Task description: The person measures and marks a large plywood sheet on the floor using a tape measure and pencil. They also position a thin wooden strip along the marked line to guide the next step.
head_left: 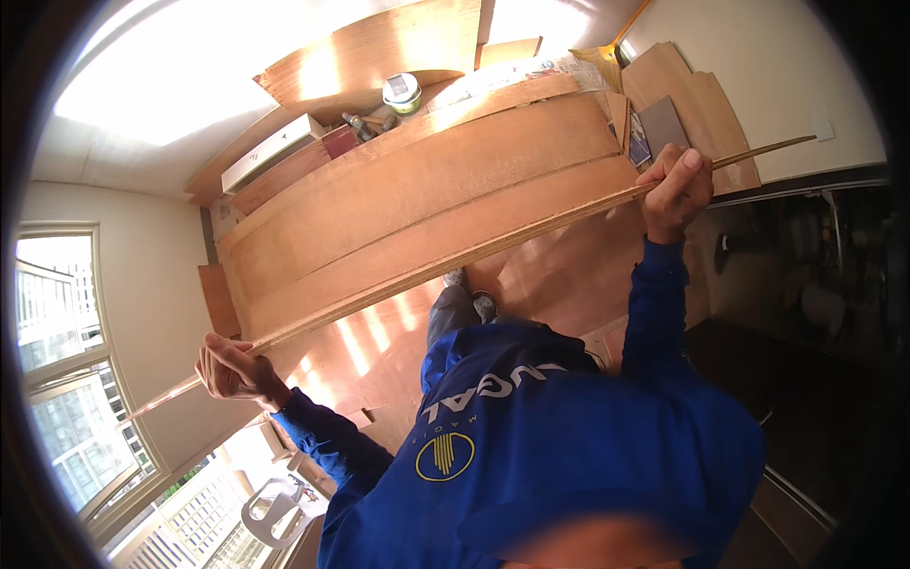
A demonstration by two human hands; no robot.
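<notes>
A long, thin wooden board (531,232), seen almost edge-on, stretches across the view, rising from lower left to upper right. My left hand (239,372) is closed around it near the left end. Further up, my right hand (679,190) grips it with the thumb on top, and a narrow length sticks out past the fist. Both arms are spread wide in blue sleeves. Just beyond the board lie wide wooden panels (417,194) on the floor. How deep the held board is cannot be told from this angle.
A white-lidded bucket (402,93) stands behind the panels, near hand tools (360,125) and a long white box (272,156). More wooden sheets (678,95) lean at the far right. A window (71,351) is at the left; a white plastic stool (275,512) stands at lower left.
</notes>
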